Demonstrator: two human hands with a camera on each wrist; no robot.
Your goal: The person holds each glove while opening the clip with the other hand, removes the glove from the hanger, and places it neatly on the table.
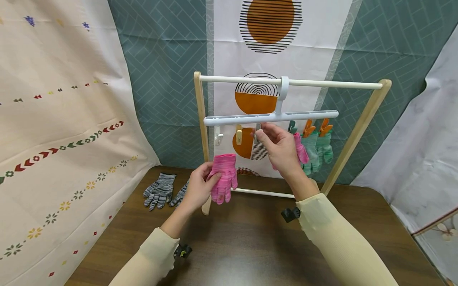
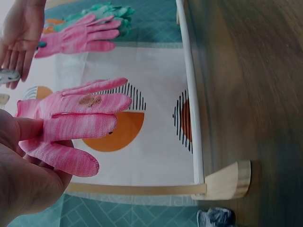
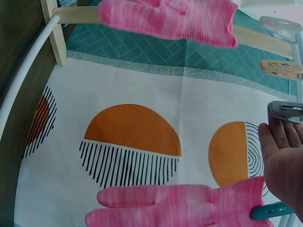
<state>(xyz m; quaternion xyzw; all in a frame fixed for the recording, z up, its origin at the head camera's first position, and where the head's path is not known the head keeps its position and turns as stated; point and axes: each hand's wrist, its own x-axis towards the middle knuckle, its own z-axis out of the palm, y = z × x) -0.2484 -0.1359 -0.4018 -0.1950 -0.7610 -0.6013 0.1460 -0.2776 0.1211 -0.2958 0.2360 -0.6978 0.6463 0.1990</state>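
My left hand [image 1: 200, 186] holds a pink knit glove [image 1: 224, 178] by its cuff, fingers hanging down, in front of the drying rack; the same pink glove [image 2: 71, 123] fills the left wrist view. My right hand [image 1: 277, 145] is raised to the white clip hanger [image 1: 272, 117], its straight fingertips [image 3: 279, 139] touching a grey clip [image 3: 286, 111]. Whether the thumb presses the clip is hidden. A second pink glove [image 1: 301, 149] hangs clipped just right of that hand, then two green gloves [image 1: 318, 150] on orange clips.
The rack has wooden uprights [image 1: 200, 115], a white top bar [image 1: 336, 84] and a low white rail [image 1: 262, 193], and stands on a dark wooden table [image 1: 250, 242]. Two grey gloves [image 1: 160, 190] lie at the rack's left foot. Patterned cloths hang behind and at both sides.
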